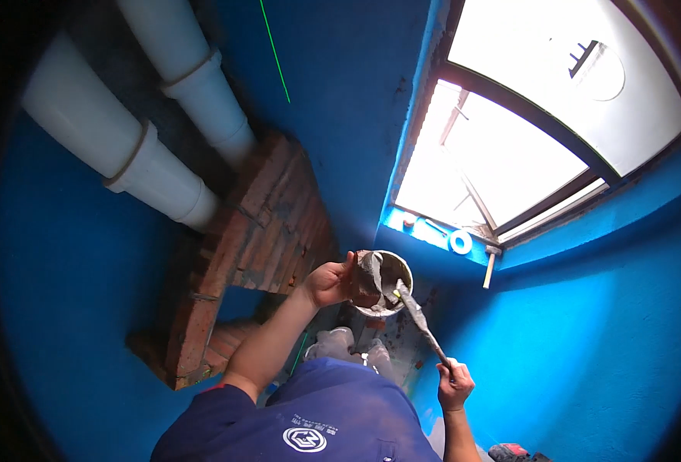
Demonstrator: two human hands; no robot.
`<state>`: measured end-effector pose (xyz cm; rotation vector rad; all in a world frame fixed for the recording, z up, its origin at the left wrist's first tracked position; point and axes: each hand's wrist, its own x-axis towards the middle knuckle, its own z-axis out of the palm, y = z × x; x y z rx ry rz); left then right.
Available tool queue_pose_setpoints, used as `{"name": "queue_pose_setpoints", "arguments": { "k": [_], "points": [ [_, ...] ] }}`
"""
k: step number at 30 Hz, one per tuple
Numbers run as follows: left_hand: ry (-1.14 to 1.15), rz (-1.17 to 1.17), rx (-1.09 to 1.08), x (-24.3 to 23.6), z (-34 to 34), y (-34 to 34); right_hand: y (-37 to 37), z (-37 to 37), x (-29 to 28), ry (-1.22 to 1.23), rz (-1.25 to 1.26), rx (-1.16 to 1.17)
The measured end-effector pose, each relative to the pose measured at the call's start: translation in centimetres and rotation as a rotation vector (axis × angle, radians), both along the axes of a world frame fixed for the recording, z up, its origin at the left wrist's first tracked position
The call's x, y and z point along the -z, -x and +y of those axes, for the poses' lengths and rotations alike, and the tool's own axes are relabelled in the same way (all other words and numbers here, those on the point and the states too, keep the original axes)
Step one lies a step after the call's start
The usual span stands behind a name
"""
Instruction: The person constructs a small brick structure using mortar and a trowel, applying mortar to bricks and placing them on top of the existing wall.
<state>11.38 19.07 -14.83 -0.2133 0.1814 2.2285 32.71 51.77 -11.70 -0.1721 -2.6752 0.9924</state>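
Observation:
My left hand is closed around a reddish brick, which it holds over the left side of a round bucket. Grey mortar is smeared on part of the brick. Below it, the pale rim of the bucket shows, with more grey mortar inside. My right hand grips the handle of a mortar-coated trowel. The trowel's blade end reaches up and left into the bucket's mouth, apart from the brick. Its exact blade shape is hard to make out.
Left of me stands a partly built brick wall beside two thick white pipes. A window sill ahead right carries a white roll and a hammer jutting over its edge. A red and black tool lies lower right. Blue walls surround me.

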Motion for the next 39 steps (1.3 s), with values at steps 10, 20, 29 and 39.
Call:
{"name": "queue_pose_setpoints", "arguments": {
  "k": [10,20,29,39],
  "points": [
    [-0.025,0.086,0.176,-2.7,1.0,-2.2,2.8,-5.4,-0.5,0.204,0.118,-0.099],
    [-0.029,0.055,-0.075,-3.7,-0.9,-1.1,-2.3,-3.5,-1.3,0.359,-0.101,0.057],
    [0.334,0.636,-0.057,-1.6,1.3,0.3,0.9,-4.9,-7.1,0.195,0.005,0.040],
    [0.534,0.518,-0.294,-2.0,2.2,1.0,0.4,-2.7,-6.1,0.270,-0.185,-0.038]
  ]
}}
